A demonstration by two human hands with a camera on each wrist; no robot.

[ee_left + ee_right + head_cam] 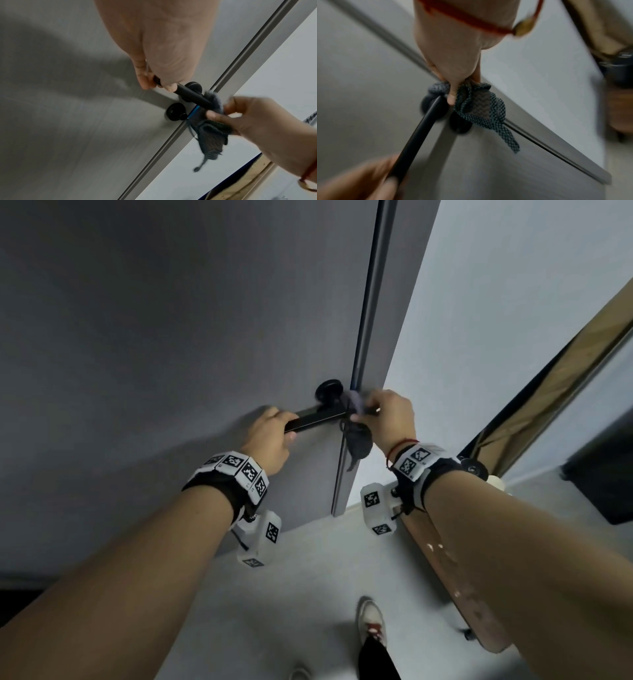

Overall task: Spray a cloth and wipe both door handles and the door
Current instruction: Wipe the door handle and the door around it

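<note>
L hand (pixel 270 436) grips free end of the handle (pixel 315 419); R hand (pixel 390 416) pinches cloth (pixel 358 440) at handle's base by door (pixel 171 337) edge. Risk: loose tail catching in the edge gap, or the door swinging.

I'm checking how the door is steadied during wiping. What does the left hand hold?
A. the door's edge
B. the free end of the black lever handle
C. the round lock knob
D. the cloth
B: the left hand grips the free end of the black lever handle, while the right hand pinches the cloth at the handle's base.
</note>
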